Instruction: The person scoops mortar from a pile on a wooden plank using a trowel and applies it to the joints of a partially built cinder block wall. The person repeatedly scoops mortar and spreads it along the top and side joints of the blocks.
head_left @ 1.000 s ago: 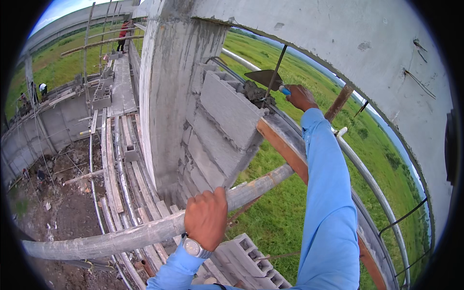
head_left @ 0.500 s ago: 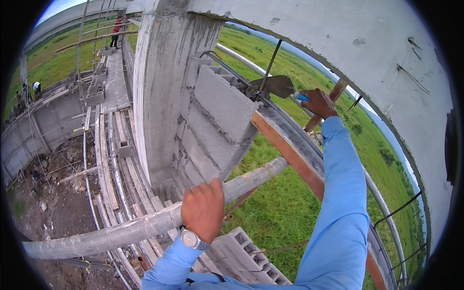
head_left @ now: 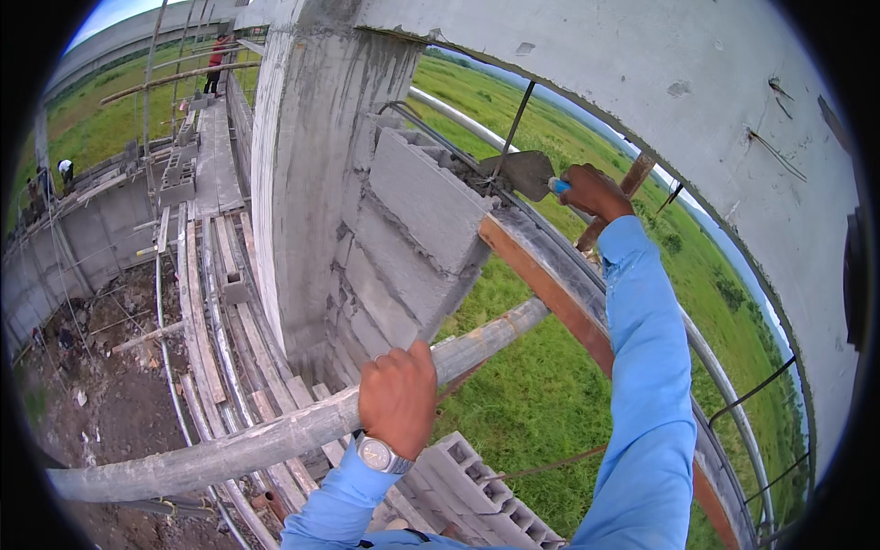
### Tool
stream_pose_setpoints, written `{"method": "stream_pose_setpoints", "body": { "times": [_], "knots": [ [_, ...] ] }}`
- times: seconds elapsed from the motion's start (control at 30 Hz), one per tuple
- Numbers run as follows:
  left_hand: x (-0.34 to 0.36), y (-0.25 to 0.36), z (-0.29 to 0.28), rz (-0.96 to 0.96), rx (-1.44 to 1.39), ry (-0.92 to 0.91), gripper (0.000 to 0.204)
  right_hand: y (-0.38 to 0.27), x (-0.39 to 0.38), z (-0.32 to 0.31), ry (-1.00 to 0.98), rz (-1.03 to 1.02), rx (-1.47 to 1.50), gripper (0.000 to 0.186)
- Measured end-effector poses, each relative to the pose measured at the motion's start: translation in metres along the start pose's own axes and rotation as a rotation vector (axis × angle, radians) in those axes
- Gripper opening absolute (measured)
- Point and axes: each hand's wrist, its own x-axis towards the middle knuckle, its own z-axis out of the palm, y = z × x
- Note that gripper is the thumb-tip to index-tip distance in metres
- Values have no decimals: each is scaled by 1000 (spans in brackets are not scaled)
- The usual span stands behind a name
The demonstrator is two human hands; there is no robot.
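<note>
My right hand (head_left: 593,193) is closed round the blue handle of a trowel (head_left: 529,175). The trowel's grey blade lies beside a thin upright steel bar (head_left: 514,126), at the end of the top course of a hollow block wall (head_left: 417,188). Grey mortar (head_left: 463,168) shows near the blade. Lower down, my left hand (head_left: 398,394) wraps round a thick grey pole (head_left: 275,431) that slants across the view. A wristwatch (head_left: 376,453) is on the left wrist.
A concrete column (head_left: 316,174) stands left of the blocks; a concrete beam (head_left: 642,73) passes overhead. A wooden plank (head_left: 550,284) edges the opening above grass. Stacked hollow blocks (head_left: 477,486) lie below. Scaffold boards (head_left: 220,302) run at left, with a person in red (head_left: 216,64) far off.
My left hand has shifted slightly right and lower in view, still round the pole. The right hand and trowel have moved a little left, and the blade is turned differently beside the steel bar.
</note>
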Motion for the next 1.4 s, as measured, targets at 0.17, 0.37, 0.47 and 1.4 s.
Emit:
{"method": "stream_pose_setpoints", "body": {
  "times": [0.17, 0.37, 0.47, 1.4],
  "knots": [
    [-2, -1, -3, 22, 21, 16, 12, 2, 2, 4, 48, 69, 55, 40],
    [0, -2, -6, 31, 19, 18, 13, 10, 28, 7, -91, 242, 187, 37],
    [0, -2, -7, 37, 20, 12, 11, -11, 62, 18, 47, 92, 33, 36],
    [2, 1, -5, -15, -38, -72, 34, 7, 75, -8, -90, 48, 53, 48]
  ]
}}
